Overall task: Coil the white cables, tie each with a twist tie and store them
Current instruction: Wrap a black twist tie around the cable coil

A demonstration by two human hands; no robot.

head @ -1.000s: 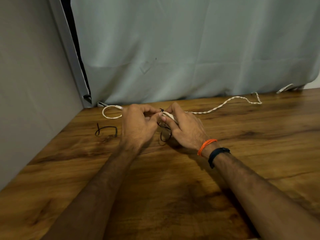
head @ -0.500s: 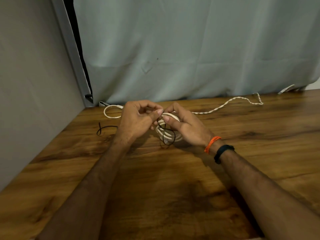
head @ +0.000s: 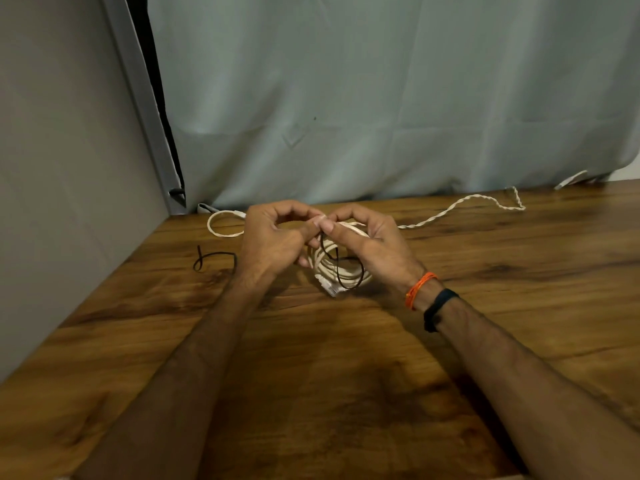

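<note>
Both hands meet fingertip to fingertip just above the worktop (head: 346,393). The left hand (head: 273,242) has thumb and forefinger curled into a pinch, and the right hand (head: 372,249) mirrors it; between them they nip the upper end of a thin black twist tie (head: 341,268). The right hand's fingers also curl over the top of the coiled white cable (head: 332,268), so it hangs from that grip with its lower edge near the wood.

The coil is a small, loose bundle of smooth, round, off-white cord, several turns thick, with a pale rectangular plug (head: 329,287) jutting at its 6 o'clock. The twist tie loops down across the turns as a dark wiry oval. No writing or brand can be read anywhere.

On the right wrist sit an orange thread band (head: 419,289) and a black strap (head: 438,306).

At 9 o'clock from the hands a second black twist tie (head: 211,259) lies bent into a hook. At 10 o'clock a smooth white cable (head: 221,225) curves in an open loop. At 2 o'clock a braided white cable (head: 460,207) snakes toward the backdrop. The worktop is brown wood-grain with dark streaks. Behind it hangs a creased pale grey-green cloth (head: 381,98); a flat grey panel (head: 59,168) stands at 9 o'clock.
</note>
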